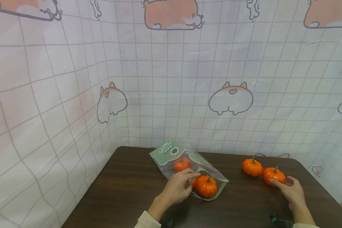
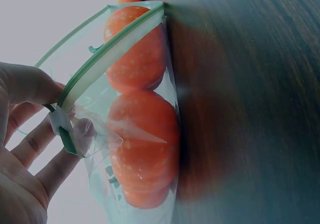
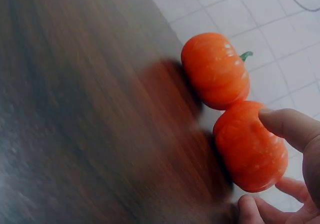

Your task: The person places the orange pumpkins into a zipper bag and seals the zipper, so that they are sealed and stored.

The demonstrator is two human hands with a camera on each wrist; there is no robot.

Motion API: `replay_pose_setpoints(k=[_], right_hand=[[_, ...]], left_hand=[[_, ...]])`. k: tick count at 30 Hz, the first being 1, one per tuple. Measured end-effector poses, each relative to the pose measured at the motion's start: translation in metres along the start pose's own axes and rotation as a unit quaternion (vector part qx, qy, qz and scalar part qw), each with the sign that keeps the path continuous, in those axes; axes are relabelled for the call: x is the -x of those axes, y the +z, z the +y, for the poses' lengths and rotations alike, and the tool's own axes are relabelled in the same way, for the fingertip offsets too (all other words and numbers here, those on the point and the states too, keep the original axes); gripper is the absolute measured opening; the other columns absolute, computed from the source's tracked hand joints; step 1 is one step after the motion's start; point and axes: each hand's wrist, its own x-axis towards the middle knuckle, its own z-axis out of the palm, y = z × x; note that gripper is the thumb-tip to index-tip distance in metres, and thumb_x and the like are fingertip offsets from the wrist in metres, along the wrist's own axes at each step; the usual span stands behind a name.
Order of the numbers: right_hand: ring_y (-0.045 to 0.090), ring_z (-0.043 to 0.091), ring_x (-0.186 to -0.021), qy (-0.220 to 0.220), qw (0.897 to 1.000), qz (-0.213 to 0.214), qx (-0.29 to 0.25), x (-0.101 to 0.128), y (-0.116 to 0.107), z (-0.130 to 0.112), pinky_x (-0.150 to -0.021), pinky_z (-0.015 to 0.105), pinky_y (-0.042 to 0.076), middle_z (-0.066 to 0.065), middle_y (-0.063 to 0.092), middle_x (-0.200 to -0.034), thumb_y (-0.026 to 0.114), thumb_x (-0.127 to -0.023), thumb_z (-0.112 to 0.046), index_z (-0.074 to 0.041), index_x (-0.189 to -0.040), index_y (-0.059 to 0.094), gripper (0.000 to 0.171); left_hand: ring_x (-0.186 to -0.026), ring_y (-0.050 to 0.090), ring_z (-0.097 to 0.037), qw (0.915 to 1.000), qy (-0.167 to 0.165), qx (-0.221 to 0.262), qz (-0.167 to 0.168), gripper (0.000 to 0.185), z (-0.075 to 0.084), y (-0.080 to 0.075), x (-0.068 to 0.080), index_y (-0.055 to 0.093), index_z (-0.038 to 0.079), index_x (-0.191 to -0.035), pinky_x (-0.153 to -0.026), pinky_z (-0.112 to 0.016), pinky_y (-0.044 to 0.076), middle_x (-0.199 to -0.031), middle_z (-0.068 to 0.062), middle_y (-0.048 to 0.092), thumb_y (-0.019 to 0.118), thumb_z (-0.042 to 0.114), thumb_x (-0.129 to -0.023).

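A clear zip bag with a green printed end lies on the table, its mouth towards the right. Inside it sit small orange toy pumpkins: one near the back, one by the mouth, and another partly hidden by my left hand. In the left wrist view, that hand's thumb and fingers pinch the corner of the bag's green zip edge and hold the mouth apart. My right hand grips a loose pumpkin, thumb on one side and fingers curled round the other.
A second loose pumpkin rests against the gripped one, on its left. The dark wooden table meets a white gridded cloth with cartoon dogs at its back and left. Dark straps show near my wrists.
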Motion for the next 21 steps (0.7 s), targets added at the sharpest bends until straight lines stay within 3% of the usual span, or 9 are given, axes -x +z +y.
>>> replay_pose_setpoints(k=[6, 11, 21], right_hand=[[0.028, 0.057, -0.141, -0.013, 0.999, -0.011, 0.032, -0.0068, 0.0001, -0.0001, -0.114, 0.07, 0.027, 0.043, 0.018, -0.158, 0.068, -0.093, -0.048, 0.007, -0.16, 0.004, 0.107], [0.032, 0.056, -0.137, -0.026, 0.998, -0.007, 0.05, -0.0094, 0.0007, 0.0014, -0.112, 0.069, 0.03, 0.042, 0.021, -0.157, 0.068, -0.093, -0.047, 0.009, -0.159, 0.009, 0.104], [0.031, 0.056, -0.138, -0.01, 0.999, 0.017, 0.05, -0.0055, 0.0019, -0.0002, -0.113, 0.068, 0.029, 0.043, 0.028, -0.154, 0.07, -0.091, -0.049, 0.008, -0.157, 0.014, 0.104]], left_hand=[[-0.067, 0.05, -0.005, 1.0, 0.001, 0.002, -0.001, 0.05, -0.0005, 0.0002, 0.001, 0.073, 0.014, -0.126, -0.057, -0.011, 0.033, -0.106, 0.001, 0.071, 0.073, -0.005, -0.08], [-0.067, 0.051, -0.007, 0.9999, -0.01, 0.007, -0.007, 0.05, 0.0, -0.0004, 0.0016, 0.072, 0.015, -0.127, -0.057, -0.01, 0.032, -0.106, 0.001, 0.071, 0.072, -0.004, -0.081], [-0.068, 0.049, -0.004, 1.0, 0.003, 0.002, 0.001, 0.05, -0.0006, -0.0005, 0.0008, 0.072, 0.013, -0.126, -0.057, -0.011, 0.034, -0.104, 0.001, 0.07, 0.073, -0.005, -0.08]])
